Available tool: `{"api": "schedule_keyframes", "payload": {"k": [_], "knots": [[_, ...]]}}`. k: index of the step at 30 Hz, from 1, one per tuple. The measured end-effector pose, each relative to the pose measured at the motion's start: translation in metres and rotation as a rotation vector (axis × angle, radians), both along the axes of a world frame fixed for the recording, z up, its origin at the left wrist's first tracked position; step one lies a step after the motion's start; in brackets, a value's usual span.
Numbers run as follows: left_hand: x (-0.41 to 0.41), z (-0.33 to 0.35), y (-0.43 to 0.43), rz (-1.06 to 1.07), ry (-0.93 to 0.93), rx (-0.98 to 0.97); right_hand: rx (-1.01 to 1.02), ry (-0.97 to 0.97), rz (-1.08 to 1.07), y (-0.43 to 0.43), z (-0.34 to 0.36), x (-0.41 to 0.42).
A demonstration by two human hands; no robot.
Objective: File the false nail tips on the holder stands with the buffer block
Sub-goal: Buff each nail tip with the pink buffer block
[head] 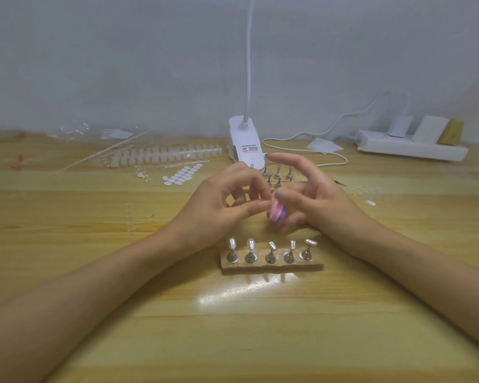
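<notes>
A small pink and purple buffer block (276,212) is held above the wooden table between my two hands. My right hand (313,197) grips it with thumb and lower fingers, the index finger stretched out. My left hand (227,200) pinches something small against the block; I cannot tell what, as the fingers hide it. Below my hands a brown base strip (271,265) carries a row of several metal holder stands (271,254) with false nail tips on top. More metal stands (277,174) stand behind my hands.
A white clip lamp (245,145) with a flexible neck stands at the back centre, its cable running right to a white power strip (409,146). Strips of clear nail tips (163,156) and white adhesive tabs (181,175) lie at the back left.
</notes>
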State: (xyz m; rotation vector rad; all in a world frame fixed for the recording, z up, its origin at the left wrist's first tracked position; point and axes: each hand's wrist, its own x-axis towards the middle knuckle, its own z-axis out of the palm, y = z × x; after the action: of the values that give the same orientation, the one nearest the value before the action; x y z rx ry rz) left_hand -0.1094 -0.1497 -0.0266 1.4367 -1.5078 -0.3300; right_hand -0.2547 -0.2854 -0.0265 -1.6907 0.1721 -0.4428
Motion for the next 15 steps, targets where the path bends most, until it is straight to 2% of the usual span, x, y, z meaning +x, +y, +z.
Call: {"api": "schedule_keyframes", "payload": {"k": [2, 7, 11, 15], "knots": [[-0.0003, 0.0001, 0.0006, -0.004, 0.018, -0.005, 0.031, -0.009, -0.048, -0.0019, -0.0007, -0.0001], [-0.0012, -0.0001, 0.0015, -0.008, 0.010, -0.028, 0.033, 0.015, 0.004, -0.0035, 0.0005, -0.0009], [0.0001, 0.0002, 0.0004, 0.022, -0.005, -0.026, -0.075, 0.028, 0.083, 0.0025, 0.0013, -0.0014], [-0.0019, 0.0003, 0.0007, 0.007, -0.013, -0.017, 0.081, -0.030, -0.060, -0.0026, 0.0011, -0.0010]]}}
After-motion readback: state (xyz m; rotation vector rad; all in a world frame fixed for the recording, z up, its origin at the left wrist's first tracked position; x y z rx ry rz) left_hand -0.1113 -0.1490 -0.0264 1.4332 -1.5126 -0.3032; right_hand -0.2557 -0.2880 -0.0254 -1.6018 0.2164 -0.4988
